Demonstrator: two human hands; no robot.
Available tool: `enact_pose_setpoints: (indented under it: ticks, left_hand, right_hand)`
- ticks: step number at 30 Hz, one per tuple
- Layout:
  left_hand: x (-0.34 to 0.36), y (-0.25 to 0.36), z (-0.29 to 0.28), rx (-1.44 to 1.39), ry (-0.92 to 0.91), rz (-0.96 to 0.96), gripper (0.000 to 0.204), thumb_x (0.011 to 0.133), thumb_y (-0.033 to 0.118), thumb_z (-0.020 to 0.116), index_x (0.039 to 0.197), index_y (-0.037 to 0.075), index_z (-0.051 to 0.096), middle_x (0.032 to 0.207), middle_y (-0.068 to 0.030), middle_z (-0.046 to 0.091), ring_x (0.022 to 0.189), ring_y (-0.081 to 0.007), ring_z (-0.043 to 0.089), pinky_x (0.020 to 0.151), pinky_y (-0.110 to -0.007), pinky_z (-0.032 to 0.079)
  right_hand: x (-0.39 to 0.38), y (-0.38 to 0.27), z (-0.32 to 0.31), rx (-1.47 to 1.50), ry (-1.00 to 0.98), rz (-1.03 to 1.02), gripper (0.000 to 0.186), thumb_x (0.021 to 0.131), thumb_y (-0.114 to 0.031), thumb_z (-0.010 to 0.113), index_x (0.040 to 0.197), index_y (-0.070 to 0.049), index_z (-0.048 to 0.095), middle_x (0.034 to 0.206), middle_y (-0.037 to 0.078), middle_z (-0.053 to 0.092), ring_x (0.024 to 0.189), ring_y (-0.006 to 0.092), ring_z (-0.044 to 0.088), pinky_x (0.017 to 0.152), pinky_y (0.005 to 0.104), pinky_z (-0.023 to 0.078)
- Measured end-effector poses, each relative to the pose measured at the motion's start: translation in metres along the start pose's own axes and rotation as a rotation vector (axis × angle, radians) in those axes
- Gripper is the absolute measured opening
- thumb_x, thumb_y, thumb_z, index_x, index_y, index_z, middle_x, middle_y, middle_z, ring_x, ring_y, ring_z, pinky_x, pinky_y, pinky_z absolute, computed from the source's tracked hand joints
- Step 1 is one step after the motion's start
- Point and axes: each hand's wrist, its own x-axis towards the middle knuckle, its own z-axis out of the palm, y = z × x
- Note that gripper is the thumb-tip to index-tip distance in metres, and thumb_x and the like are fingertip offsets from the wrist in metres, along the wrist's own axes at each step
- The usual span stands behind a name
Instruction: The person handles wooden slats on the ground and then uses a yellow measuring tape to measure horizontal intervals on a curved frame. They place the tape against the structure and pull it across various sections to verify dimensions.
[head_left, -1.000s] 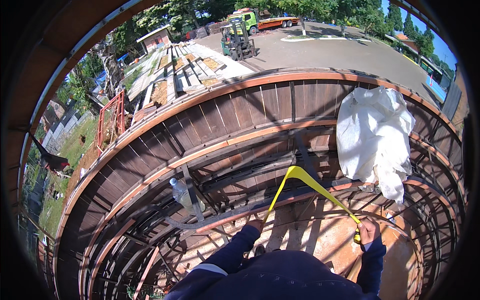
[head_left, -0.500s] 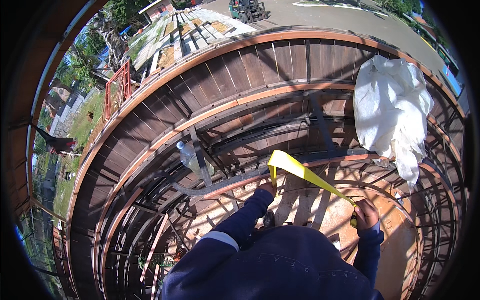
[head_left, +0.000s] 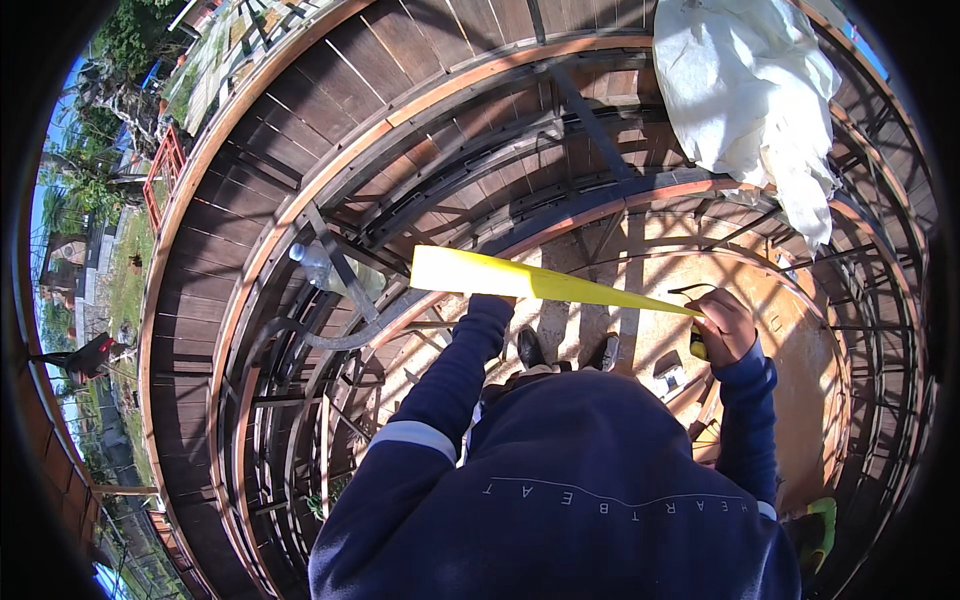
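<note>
My right hand (head_left: 728, 325) is closed around a tape measure; its yellow and black case (head_left: 697, 345) shows below the fingers. The wide yellow blade (head_left: 540, 283) reaches leftward from that hand, over my left hand (head_left: 509, 300). Most of my left hand is hidden under the blade, so its fingers do not show. A thin dark strap (head_left: 690, 289) curls beside my right fingers. Left of the blade, a clear plastic bottle (head_left: 313, 265) lies among the dark metal bars of the curved frame.
Curved tiers of dark wooden boards (head_left: 330, 95) on metal ribs (head_left: 585, 115) surround me. A white sheet (head_left: 745, 90) hangs over them at upper right. Below are my shoes (head_left: 530, 348) on a sunlit brown floor (head_left: 790, 400). A yellow-green object (head_left: 822, 530) shows at lower right.
The view has shifted, and the forklift at the top is gone from sight. The blade now lies flatter and further left, covering my left hand, which showed more before.
</note>
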Motion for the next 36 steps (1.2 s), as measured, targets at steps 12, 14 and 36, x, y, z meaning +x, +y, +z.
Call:
enact_pose_setpoints:
  ticks: [12,14,36]
  left_hand:
    - [0.032,0.027,-0.02,-0.005,-0.316,-0.366,0.049,0.095,0.044,0.047,0.097,0.0,0.069,0.079,-0.0229,0.069,0.074,-0.0377,0.069,0.073,-0.046,0.057]
    - [0.038,0.027,-0.017,-0.022,-0.331,-0.375,0.045,0.095,0.041,0.048,0.104,0.001,0.067,0.083,-0.0236,0.069,0.075,-0.04,0.068,0.073,-0.048,0.056]
    - [0.058,0.035,0.002,0.059,-0.302,-0.485,0.061,0.096,0.05,0.042,0.086,-0.003,0.071,0.084,-0.0224,0.07,0.081,-0.0381,0.069,0.079,-0.045,0.056]
  right_hand:
    - [0.005,0.011,-0.008,0.062,0.061,0.033,0.018,0.091,-0.009,0.058,0.096,0.008,0.062,0.081,0.018,0.057,0.078,0.0358,0.057,0.071,0.0398,0.045]
    - [0.006,0.01,-0.007,0.066,0.086,0.033,0.015,0.091,-0.009,0.058,0.094,0.006,0.063,0.079,0.016,0.056,0.076,0.0348,0.056,0.07,0.0401,0.045]
    - [0.005,0.005,-0.002,0.043,0.132,0.086,0.012,0.087,-0.008,0.062,0.092,0.001,0.065,0.081,0.016,0.06,0.079,0.0371,0.058,0.072,0.0435,0.047]
